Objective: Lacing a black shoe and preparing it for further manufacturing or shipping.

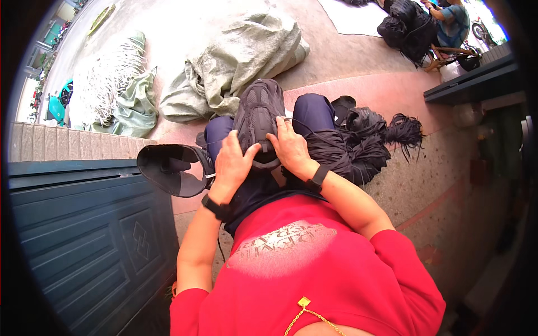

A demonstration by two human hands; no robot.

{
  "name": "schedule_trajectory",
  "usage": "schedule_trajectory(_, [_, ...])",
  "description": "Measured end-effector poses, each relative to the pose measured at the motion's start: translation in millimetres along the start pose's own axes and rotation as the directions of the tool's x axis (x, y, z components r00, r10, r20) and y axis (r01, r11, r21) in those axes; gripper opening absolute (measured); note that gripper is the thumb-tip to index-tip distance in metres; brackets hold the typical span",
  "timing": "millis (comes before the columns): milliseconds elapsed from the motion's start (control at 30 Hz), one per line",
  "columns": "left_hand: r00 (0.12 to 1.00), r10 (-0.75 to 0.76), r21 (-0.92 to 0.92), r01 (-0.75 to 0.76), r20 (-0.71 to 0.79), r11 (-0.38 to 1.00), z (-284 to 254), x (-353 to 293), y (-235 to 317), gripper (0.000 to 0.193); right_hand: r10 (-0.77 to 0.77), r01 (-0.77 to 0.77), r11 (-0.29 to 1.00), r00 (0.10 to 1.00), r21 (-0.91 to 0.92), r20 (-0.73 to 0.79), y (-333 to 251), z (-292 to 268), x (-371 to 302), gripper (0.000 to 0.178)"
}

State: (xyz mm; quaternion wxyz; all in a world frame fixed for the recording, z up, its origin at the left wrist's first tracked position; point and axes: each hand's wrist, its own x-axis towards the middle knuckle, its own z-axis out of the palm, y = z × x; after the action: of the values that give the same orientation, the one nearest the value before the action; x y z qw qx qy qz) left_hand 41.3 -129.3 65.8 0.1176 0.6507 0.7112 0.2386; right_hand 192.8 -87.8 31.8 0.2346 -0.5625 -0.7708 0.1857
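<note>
A black shoe with mesh panels rests across my lap, its long side pointing away from me. My left hand grips its near left edge, thumb pressed toward the near end and fingers along the side. On the opposite side, my right hand holds the shoe with the thumb near the middle and the fingers laid up the edge. A thin dark lace runs by my right fingertips. Beside my left knee lies another black shoe piece, its hollow side showing. The underside of the shoe is hidden.
A heap of black laces lies over and beside my right thigh. Ahead are a pale green woven sack and a pile of white laces. A blue panelled door stands at left. Another person sits far right by dark bundles.
</note>
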Motion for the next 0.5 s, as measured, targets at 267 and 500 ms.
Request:
schedule_trajectory(267, [0.982, -0.073, 0.036, 0.068, 0.177, 0.997, 35, 9, -9, 0.035, -0.046, 0.047, 0.999, 0.998, -0.016, 0.03, 13, 11, -9, 0.047])
schedule_trajectory(500, [0.974, -0.042, -0.009, 0.046, 0.224, 0.999, 43, 5, -15, 0.038, -0.157, 0.161, 0.985, 0.986, -0.055, 0.06, 35, 26, -15, 0.051])
